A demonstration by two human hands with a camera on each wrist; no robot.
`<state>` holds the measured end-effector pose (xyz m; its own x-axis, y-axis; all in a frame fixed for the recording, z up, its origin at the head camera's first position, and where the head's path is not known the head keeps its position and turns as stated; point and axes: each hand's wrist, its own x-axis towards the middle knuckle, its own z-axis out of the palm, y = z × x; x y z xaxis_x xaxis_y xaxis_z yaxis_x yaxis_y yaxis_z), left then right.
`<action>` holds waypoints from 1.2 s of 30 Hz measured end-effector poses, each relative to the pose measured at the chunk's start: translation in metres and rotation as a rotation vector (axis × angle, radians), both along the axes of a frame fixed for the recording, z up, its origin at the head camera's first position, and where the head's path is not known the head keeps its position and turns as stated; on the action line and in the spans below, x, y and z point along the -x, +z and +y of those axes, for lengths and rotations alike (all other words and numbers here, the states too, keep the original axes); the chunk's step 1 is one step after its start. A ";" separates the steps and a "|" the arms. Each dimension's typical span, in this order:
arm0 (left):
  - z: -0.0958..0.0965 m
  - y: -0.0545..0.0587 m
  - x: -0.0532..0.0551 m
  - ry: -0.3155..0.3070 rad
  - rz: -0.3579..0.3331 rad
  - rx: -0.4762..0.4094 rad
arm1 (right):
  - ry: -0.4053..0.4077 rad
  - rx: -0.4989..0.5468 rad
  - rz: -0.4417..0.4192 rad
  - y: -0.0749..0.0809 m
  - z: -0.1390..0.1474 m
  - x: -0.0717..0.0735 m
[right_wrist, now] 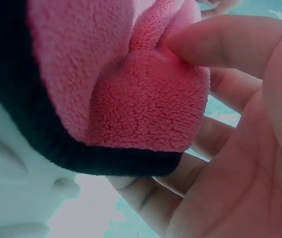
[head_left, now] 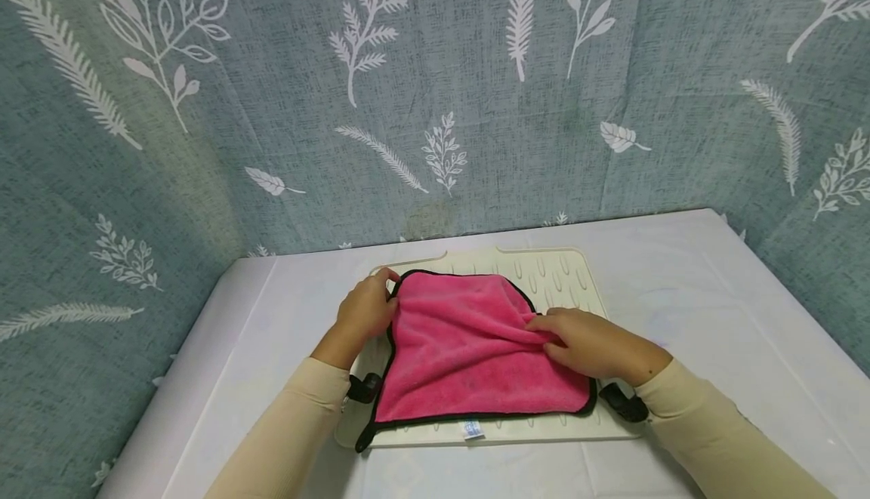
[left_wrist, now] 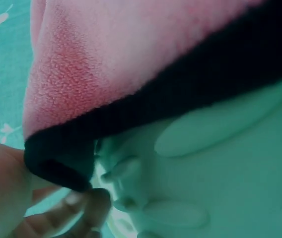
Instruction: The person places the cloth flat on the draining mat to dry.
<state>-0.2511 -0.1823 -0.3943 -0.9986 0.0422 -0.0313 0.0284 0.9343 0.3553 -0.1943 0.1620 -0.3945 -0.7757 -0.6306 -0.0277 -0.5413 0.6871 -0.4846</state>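
Note:
A pink plush cloth with a black border lies spread and wrinkled over a cream washboard with raised oval ridges. At the cloth's far left corner, my left hand pinches the black edge; the left wrist view shows fingertips at that edge. My right hand grips the right side, and folds run from it across the cloth. In the right wrist view the thumb lies on the pink pile, with the other fingers behind. A small white tag sticks out from the near edge.
The washboard rests on a table with a white cover. Behind and at both sides hangs a blue-green curtain with white leaf prints. Black wrist devices sit below both hands, close to the board's sides.

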 end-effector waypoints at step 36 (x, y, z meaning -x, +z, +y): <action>0.022 0.003 -0.096 -0.258 0.271 0.108 | -0.032 0.006 0.002 -0.006 -0.003 -0.001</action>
<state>-0.1553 -0.1603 -0.3913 -0.9285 0.3035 0.2141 0.3462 0.9159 0.2029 -0.1936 0.1591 -0.4007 -0.7953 -0.6058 -0.0223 -0.5204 0.7010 -0.4876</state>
